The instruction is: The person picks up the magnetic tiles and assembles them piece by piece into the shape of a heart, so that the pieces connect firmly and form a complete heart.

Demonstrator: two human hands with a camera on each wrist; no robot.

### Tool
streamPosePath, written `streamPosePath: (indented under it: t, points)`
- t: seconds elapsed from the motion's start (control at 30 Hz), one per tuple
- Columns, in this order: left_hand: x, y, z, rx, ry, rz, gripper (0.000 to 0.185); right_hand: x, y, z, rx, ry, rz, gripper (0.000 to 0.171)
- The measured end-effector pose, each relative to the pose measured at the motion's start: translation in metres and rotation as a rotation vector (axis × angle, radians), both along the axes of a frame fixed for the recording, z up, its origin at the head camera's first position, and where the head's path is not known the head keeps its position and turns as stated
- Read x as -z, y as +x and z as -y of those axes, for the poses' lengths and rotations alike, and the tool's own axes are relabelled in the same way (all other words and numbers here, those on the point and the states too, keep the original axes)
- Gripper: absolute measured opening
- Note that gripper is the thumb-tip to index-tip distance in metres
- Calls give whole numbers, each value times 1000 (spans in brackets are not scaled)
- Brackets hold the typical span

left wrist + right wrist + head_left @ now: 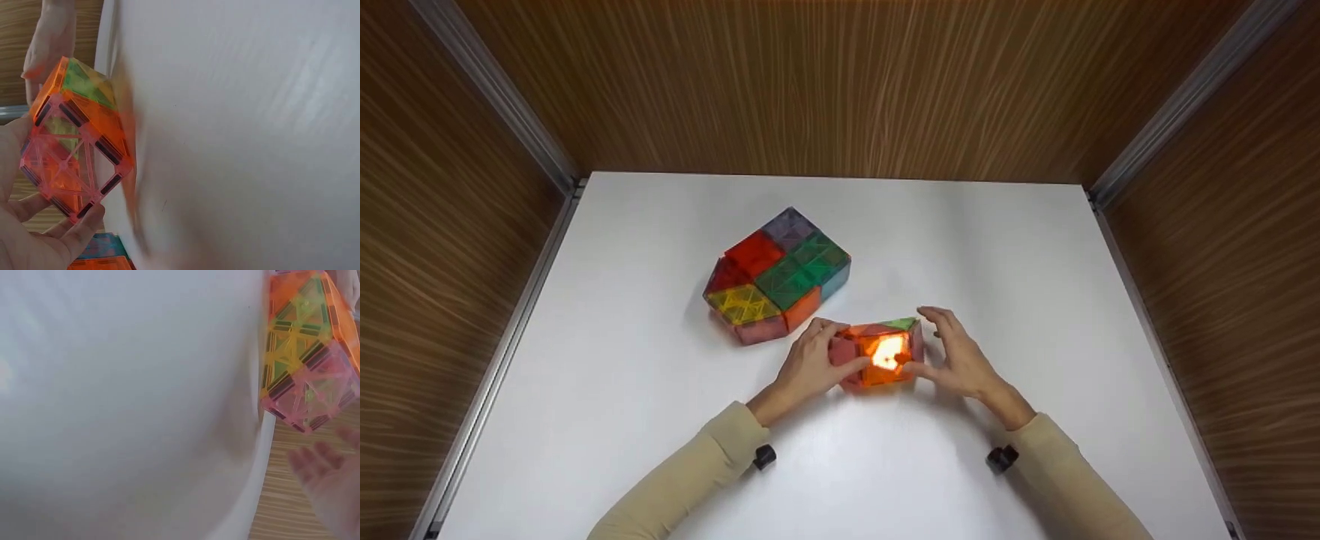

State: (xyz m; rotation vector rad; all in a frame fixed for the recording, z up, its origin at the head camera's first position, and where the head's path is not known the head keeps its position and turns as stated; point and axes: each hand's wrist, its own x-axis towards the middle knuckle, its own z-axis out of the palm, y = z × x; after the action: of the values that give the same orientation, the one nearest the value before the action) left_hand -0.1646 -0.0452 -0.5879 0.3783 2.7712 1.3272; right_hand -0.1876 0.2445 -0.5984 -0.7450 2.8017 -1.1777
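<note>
A small block built from see-through magnetic tiles (pixel 885 375) stands near the middle of the table, with orange, pink and green panels and a bright glare on its top. My left hand (pixel 808 361) grips its left end; in the left wrist view, the fingers curl round the pink end panel (pixel 62 163). Beside the other end is my right hand (pixel 964 367), its fingers spread and apart from the pink panel (pixel 323 385) in the right wrist view. Yellow and green triangle tiles (pixel 289 349) show on the block's side there.
A larger magnetic-tile structure (pixel 787 281), with purple, red, green, yellow and orange panels, sits behind and left of the held block. The white table (pixel 997 262) is bounded by wood-grain walls (pixel 825 90) at the back and both sides.
</note>
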Motion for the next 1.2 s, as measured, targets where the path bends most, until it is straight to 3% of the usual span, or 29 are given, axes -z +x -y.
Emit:
streamPosePath:
  t: [0.2, 0.33, 0.7, 0.97, 1.2]
  points:
    - [0, 5, -1, -2, 5, 5, 70, 1, 3, 2, 51, -48, 167, 89]
    - [1, 8, 1, -7, -17, -46, 71, -1, 2, 8, 43, -80, 202, 94]
    - [5, 10, 8, -50, -117, -264, 68, 4, -18, 24, -36, -99, 79, 105]
    - [6, 13, 14, -92, -166, -284, 69, 7, -29, 35, -61, -93, 71, 103]
    - [5, 17, 20, -95, -192, -344, 62, 8, -22, 48, -24, -70, -2, 93]
